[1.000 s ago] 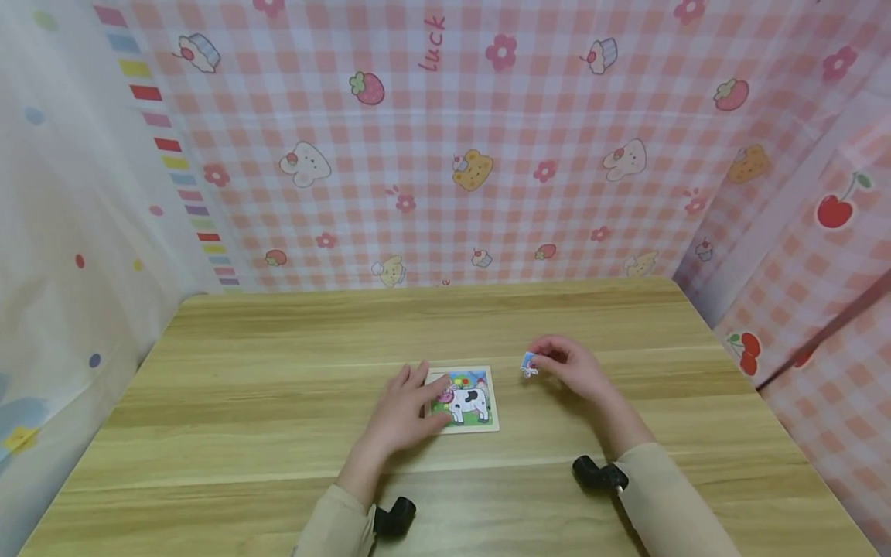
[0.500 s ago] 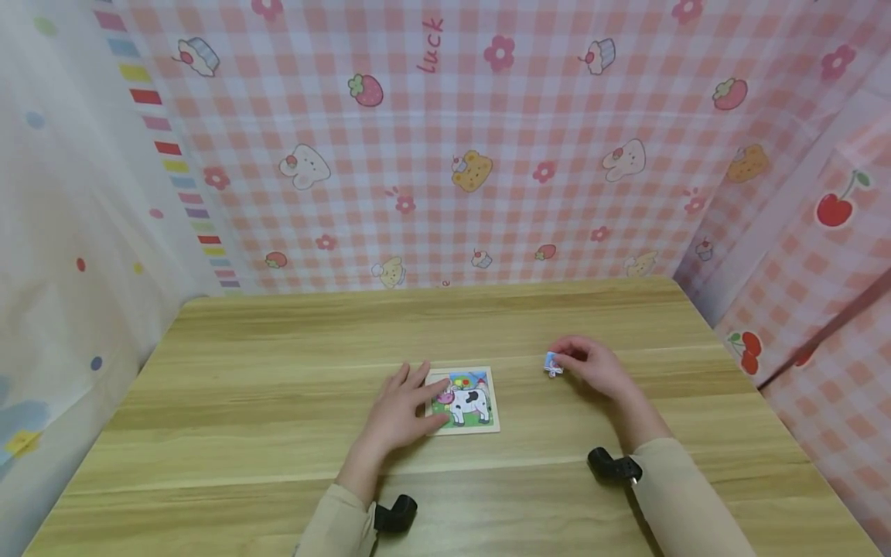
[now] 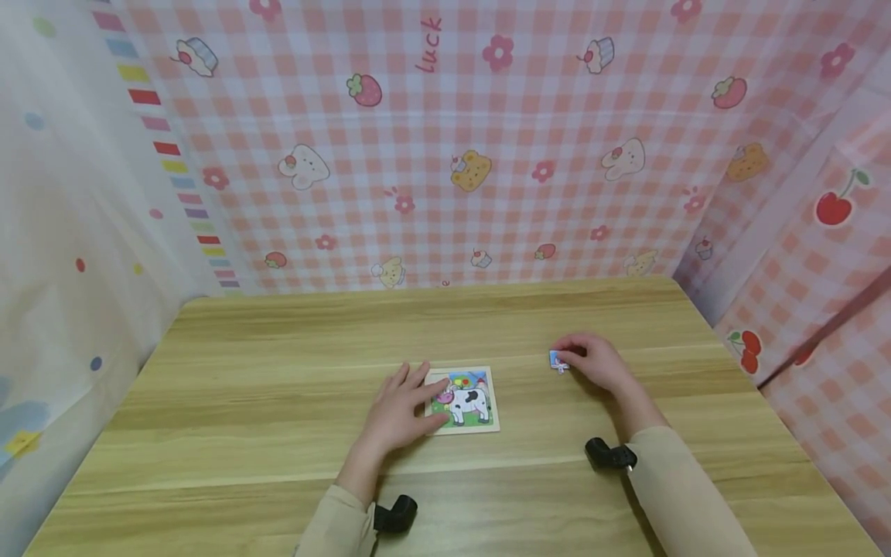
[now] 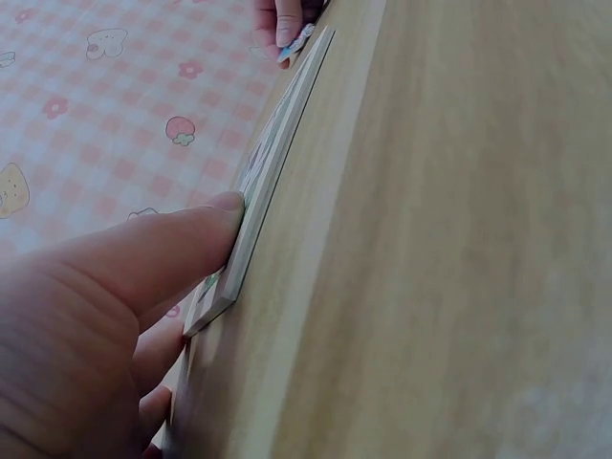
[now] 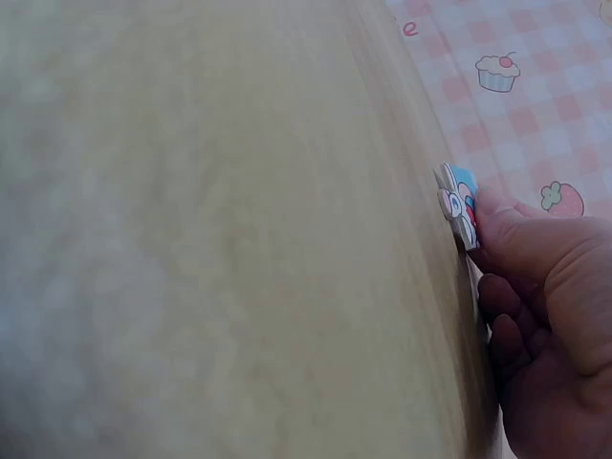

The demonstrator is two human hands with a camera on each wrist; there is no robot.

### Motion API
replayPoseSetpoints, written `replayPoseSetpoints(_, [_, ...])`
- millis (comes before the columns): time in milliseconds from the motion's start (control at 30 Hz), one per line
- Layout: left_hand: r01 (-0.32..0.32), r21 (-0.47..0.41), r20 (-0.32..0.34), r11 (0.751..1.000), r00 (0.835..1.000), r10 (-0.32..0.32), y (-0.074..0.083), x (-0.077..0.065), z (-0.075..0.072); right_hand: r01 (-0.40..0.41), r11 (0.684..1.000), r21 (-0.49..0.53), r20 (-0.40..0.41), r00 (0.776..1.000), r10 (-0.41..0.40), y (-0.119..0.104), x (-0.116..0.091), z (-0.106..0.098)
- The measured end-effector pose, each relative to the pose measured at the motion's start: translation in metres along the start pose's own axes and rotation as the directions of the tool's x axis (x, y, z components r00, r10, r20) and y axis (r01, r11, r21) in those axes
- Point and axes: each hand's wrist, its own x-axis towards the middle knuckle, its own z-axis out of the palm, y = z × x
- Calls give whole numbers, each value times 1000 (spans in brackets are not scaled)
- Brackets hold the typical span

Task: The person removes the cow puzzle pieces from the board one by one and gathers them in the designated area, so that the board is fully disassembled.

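A small square jigsaw puzzle with a black-and-white cow picture (image 3: 469,402) lies in a pale wooden frame (image 3: 496,414) on the table. Across its left side rests my left hand (image 3: 397,410), fingers spread and fairly straight, thumb and index finger touching the picture. The left wrist view shows the thumb on the edge of the frame (image 4: 273,158). To the right of the puzzle, my right hand (image 3: 592,361) pinches a blue-and-white jigsaw piece (image 3: 558,360) between thumb and fingers. In the right wrist view the piece (image 5: 463,206) is tilted close to the tabletop; contact cannot be told.
The wood-grain table (image 3: 278,433) reaches back to a pink checked curtain (image 3: 418,155). More printed curtain hangs at the left and right sides. A black camera mount sits at each wrist, the right one (image 3: 609,455) near the sleeve.
My right hand has moved right, away from the puzzle, with the jigsaw piece, then slightly further in the last half second. The left hand and the puzzle have stayed in place.
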Motion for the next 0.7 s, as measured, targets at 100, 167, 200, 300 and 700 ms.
replayPoseSetpoints(100, [5,-5,3,1000,1000,-5,0,0,0,5,1000,-19,-8,1000,-5,2,2,2])
replayPoseSetpoints(167, [7,-8,4,1000,1000,-7,1,-1,-1,14,999,-34,-13,1000,-14,4,3,3])
replayPoseSetpoints(200, [7,-8,4,1000,1000,-7,1,-1,-1,18,999,-38,-15,1000,-18,4,4,3])
replayPoseSetpoints(300, [9,-6,6,1000,1000,-9,3,-1,-3,19,999,-41,-25,1000,-20,6,4,4])
replayPoseSetpoints(700, [-6,-1,3,1000,1000,6,7,-3,-6,16,1000,11,-40,999,-15,8,1,1])
